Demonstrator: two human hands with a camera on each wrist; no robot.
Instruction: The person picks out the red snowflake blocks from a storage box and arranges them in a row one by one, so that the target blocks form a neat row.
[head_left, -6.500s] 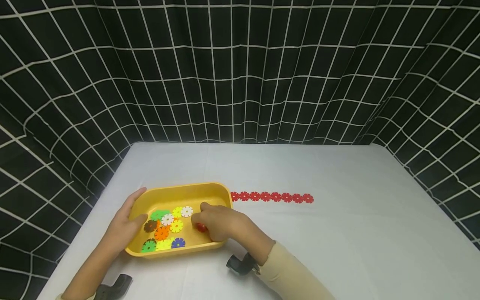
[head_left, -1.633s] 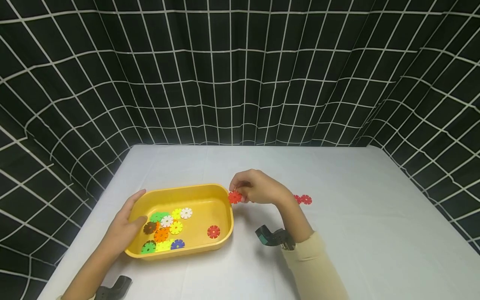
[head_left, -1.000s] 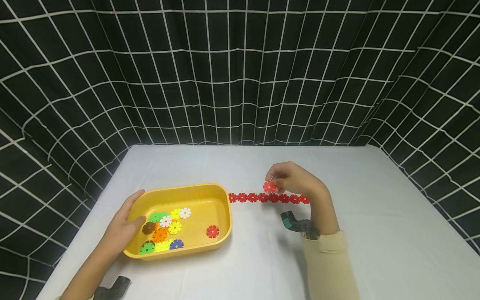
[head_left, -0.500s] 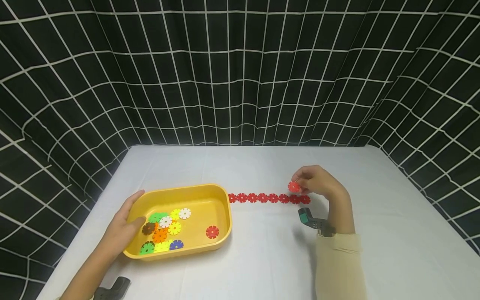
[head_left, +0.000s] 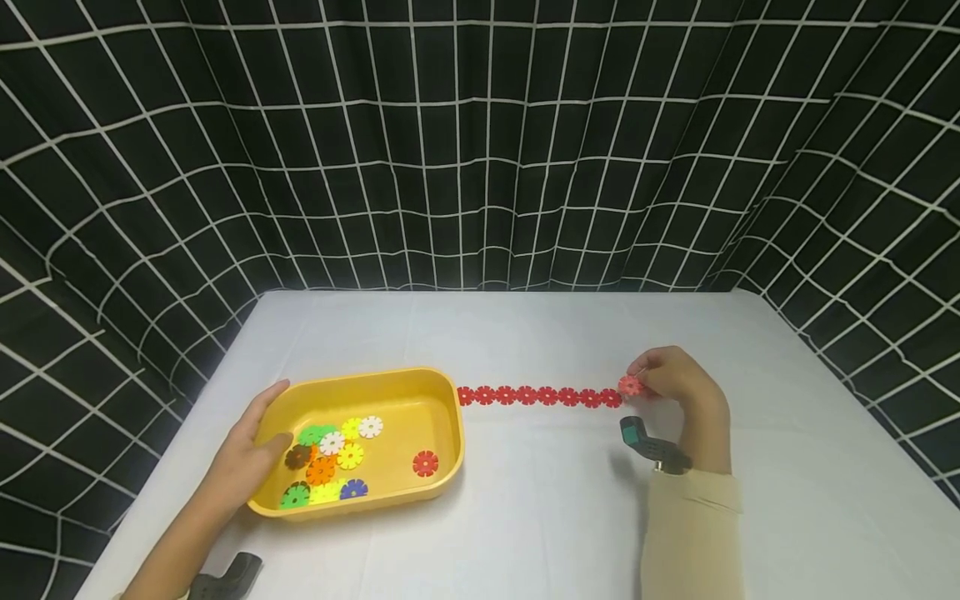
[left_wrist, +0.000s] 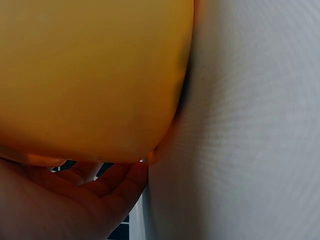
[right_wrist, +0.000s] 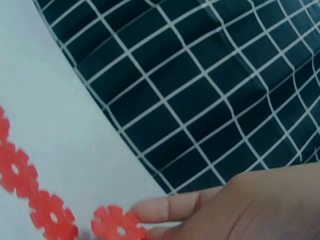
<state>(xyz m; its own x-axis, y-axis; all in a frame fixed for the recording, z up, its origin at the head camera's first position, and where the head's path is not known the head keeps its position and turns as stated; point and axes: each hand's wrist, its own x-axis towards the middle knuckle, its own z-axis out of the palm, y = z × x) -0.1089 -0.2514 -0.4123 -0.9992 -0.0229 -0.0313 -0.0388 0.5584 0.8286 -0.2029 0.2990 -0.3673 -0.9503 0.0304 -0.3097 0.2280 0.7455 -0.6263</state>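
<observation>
My right hand (head_left: 677,377) pinches a red notched plastic disc (head_left: 630,385) between thumb and fingertips. That disc is just past the right end of a row of red discs (head_left: 547,396) on the table; in the right wrist view a small gap separates it from the last one. The left hand (head_left: 251,446) grips the left end of a yellow tray (head_left: 457,475), thumb over the rim and fingers along the outside wall. Inside the tray lie one red disc (head_left: 425,464) on the right and several green, white, yellow, orange, brown and blue discs (head_left: 321,469) bunched on the left.
A white cloth covers the table (head_left: 525,517). Black curtains with a white grid (head_left: 487,167) surround its back and sides. Dark wrist devices (head_left: 652,446) are strapped under both wrists. The left end of the disc row meets the tray's right rim in the head view.
After reaching into the tray, my right hand has carried a red disc rightward along the row and lowered it at the right end. The left hand keeps its place on the tray.
</observation>
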